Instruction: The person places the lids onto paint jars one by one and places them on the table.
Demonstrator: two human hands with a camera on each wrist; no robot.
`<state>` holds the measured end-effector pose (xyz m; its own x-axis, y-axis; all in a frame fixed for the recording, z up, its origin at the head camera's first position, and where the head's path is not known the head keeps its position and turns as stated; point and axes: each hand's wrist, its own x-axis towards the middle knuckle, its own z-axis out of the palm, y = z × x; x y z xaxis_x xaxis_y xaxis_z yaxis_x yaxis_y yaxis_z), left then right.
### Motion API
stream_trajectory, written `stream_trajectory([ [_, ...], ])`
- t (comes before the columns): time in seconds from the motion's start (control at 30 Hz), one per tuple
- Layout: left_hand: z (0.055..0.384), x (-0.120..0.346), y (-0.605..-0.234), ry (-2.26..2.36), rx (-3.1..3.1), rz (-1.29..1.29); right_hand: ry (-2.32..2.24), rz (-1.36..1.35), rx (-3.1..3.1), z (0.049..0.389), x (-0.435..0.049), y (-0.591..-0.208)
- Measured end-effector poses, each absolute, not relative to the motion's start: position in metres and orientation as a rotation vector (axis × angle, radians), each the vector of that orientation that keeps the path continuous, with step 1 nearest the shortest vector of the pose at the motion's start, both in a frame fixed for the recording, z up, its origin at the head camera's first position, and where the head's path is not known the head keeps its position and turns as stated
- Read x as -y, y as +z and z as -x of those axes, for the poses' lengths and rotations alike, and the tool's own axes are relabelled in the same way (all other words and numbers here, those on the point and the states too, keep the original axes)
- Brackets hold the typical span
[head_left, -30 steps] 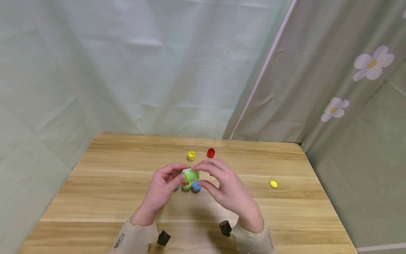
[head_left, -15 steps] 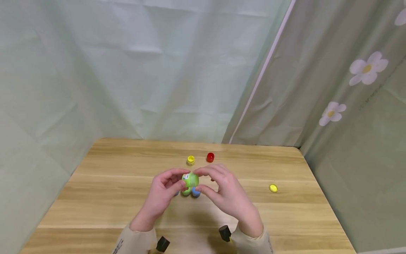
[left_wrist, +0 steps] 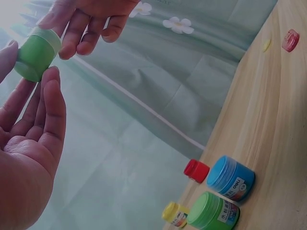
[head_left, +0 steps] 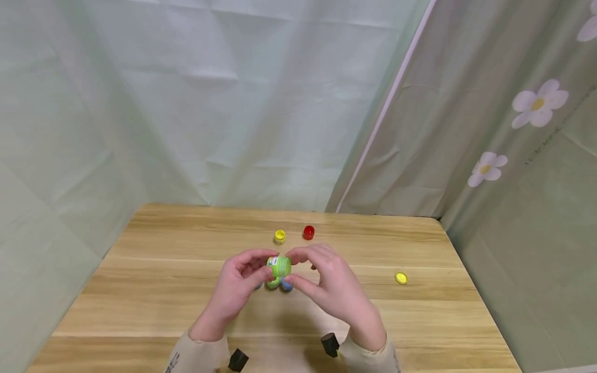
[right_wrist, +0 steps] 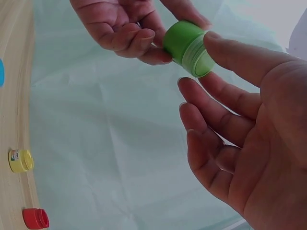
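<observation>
A small green paint jar (head_left: 279, 266) with a translucent green lid (right_wrist: 199, 57) lies tilted sideways in the air above the table. My left hand (head_left: 238, 280) grips the jar's body between thumb and fingers. At the lid end, my right hand (head_left: 328, 280) pinches the lid's rim with thumb and index finger, its other fingers loosely bent. Below the hands stand another green paint jar (left_wrist: 213, 211) and a blue paint jar (left_wrist: 231, 178). A second blue jar (head_left: 258, 286) is mostly hidden behind the left hand.
Farther back on the wooden table (head_left: 154, 290) stand an uncapped yellow jar (head_left: 280, 237) and an uncapped red jar (head_left: 309, 232). A yellow lid (head_left: 401, 278) lies to the right. The red lid (left_wrist: 290, 40) is mostly hidden by the right hand in the head view. Curtains hang behind the table.
The head view has tilted up slightly, so everything sits a little lower in it. The right fingers have shifted slightly at the lid; both hands stay on the green jar.
</observation>
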<state>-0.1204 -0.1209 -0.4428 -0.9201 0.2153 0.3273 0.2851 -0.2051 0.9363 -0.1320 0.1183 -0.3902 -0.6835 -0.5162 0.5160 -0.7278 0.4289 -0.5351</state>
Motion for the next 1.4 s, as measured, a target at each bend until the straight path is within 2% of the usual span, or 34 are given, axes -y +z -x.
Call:
stream_trajectory([
  [0.37,0.1223,0.1206,-0.4444,-2.354,1.868,0.678,1.074,-1.054,2.457,0.1305,-0.1158,-0.3888],
  [0.8,0.1224,0.1144,-0.4449,-2.377,1.850,0.735,1.105,-0.904,2.578,0.1291,-0.1148,-0.3887],
  [1.4,0.1203,0.1164,-0.4444,-2.313,1.924,0.625,1.156,-0.914,2.590,0.1298,-0.1197,-0.3879],
])
